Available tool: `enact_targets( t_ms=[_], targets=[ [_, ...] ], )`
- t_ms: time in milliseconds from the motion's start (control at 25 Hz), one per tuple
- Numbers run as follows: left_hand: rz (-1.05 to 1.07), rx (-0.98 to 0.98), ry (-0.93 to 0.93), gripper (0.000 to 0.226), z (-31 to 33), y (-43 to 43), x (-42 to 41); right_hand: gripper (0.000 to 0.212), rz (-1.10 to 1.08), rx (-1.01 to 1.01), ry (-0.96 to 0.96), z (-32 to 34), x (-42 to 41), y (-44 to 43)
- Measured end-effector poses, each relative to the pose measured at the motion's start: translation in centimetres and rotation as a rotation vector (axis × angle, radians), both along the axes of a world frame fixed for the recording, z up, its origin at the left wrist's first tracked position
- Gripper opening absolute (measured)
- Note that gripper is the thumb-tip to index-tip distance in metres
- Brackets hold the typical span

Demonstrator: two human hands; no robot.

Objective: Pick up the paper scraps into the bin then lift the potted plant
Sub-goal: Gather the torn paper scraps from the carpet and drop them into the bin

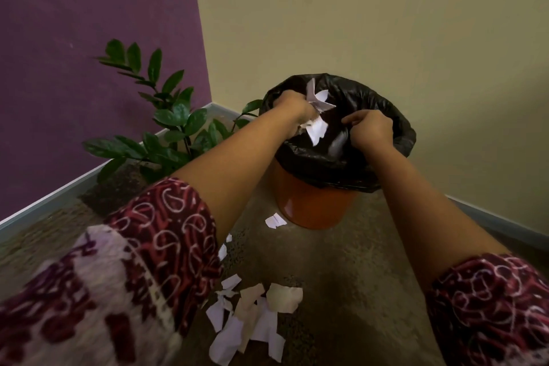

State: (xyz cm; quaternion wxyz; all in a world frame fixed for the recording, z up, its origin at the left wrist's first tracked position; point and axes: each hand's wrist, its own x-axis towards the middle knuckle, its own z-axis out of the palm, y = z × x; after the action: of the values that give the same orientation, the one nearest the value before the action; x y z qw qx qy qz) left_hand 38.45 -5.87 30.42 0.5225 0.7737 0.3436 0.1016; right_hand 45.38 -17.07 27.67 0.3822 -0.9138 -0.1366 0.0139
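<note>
Evidently the left hand [292, 107] clutches paper scraps [319, 128] over the bin [309, 205] to drop them, while the right hand [371, 128] pinches the black liner [356, 92] open. Loose scraps [255, 315] wait on the floor [356, 276]; the potted plant [166, 116] stands beside the bin.

Corner of a lived-in room, likely a home or a small office; no telling which. Speckled brown floor [356, 276] meeting a deep purple painted wall [89, 38] and a pale yellow-beige wall [386, 24], grey skirting board [59, 196] along both. Leafy dark-green potted plant [172, 116] in the corner, beside a round orange plastic bin [309, 205] lined with a black plastic bag [371, 92].
</note>
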Motion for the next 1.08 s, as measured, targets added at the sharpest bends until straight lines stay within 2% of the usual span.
enact_targets(
  t_ms=[80, 200, 280, 400, 520, 680, 760, 880, 920, 1000, 1080],
  targets=[
    [-0.087, -0.149, 0.0, 0.044, -0.4, -0.5, 0.2, 0.039, -0.001, 0.008, -0.012, -0.2, 0.2, -0.3],
    [-0.139, -0.037, 0.043, 0.073, -0.9, -0.1, 0.3, 0.04, -0.014, 0.036, -0.047, -0.3, -0.3, -0.2],
    [-0.095, 0.121, 0.018, 0.061, -1.3, 0.5, -0.2, 0.04, -0.04, 0.11, -0.095, -0.4, -1.1, 0.1],
    [0.032, 0.359, -0.131, 0.021, -2.3, 1.1, -2.0, 0.036, -0.064, 0.242, -0.301, -0.9, -3.2, 1.0],
    [0.102, 0.518, -0.309, 0.017, -3.9, 1.3, -5.6, 0.03, -0.014, 0.28, -0.543, -2.3, -6.1, 1.9],
    [0.083, 0.728, -0.459, 0.019, -8.0, 2.0, -11.3, 0.027, 0.075, 0.306, -0.631, -6.0, -10.6, 3.0],
    [0.066, 0.811, -0.428, 0.02, -10.9, 2.1, -14.1, 0.028, 0.114, 0.297, -0.584, -9.0, -12.9, 3.4],
    [0.001, 0.861, -0.262, 0.021, -16.4, 2.0, -18.1, 0.029, 0.123, 0.158, -0.355, -14.5, -15.6, 3.3],
    [-0.019, 0.832, -0.16, 0.022, -18.3, 1.9, -19.2, 0.028, 0.104, 0.042, -0.259, -16.5, -16.2, 3.1],
    [0.019, 0.656, 0.091, 0.031, -22.2, 1.7, -21.4, 0.034, 0.024, -0.19, -0.028, -20.2, -17.2, 2.2],
    [0.21, 0.452, 0.353, 0.049, -25.9, 1.1, -23.5, 0.046, -0.082, -0.272, 0.209, -23.1, -18.5, 0.7]
  ],
)
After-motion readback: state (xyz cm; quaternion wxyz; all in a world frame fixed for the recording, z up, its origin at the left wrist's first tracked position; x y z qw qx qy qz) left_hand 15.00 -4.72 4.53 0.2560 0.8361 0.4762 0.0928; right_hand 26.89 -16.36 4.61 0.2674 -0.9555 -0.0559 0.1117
